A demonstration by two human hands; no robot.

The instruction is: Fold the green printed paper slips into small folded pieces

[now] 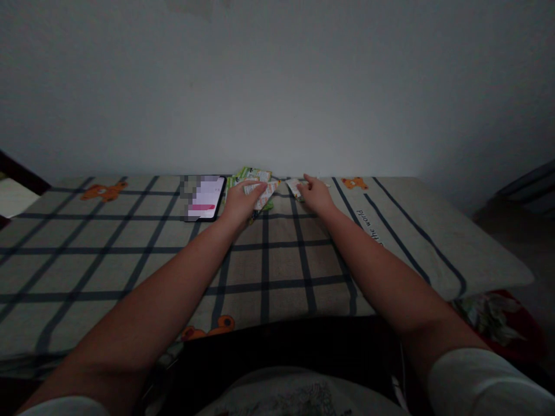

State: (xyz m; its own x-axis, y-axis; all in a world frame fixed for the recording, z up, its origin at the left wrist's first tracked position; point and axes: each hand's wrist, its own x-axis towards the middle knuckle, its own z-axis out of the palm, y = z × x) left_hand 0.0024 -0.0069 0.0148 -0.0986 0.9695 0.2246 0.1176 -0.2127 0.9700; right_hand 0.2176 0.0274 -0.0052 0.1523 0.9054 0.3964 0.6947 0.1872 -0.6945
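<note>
My left hand (240, 202) pinches a small white printed packet (267, 195) between thumb and fingers. Beneath and behind it lie several green-and-white packets (251, 173), partly hidden by the hand. A short way to the right, my right hand (317, 196) has its fingers closed on another small white packet (294, 188), with one finger raised. That packet is partly covered by the hand, and its print is too small to read. The two hands are apart, both low over the far part of the table.
A phone (207, 197) with a lit screen lies left of the packets. The checked tablecloth (130, 231) with bear prints covers the table up to the wall (277, 86). A red container (526, 329) with crumpled contents stands below the table's right edge. Dark furniture shows at far left.
</note>
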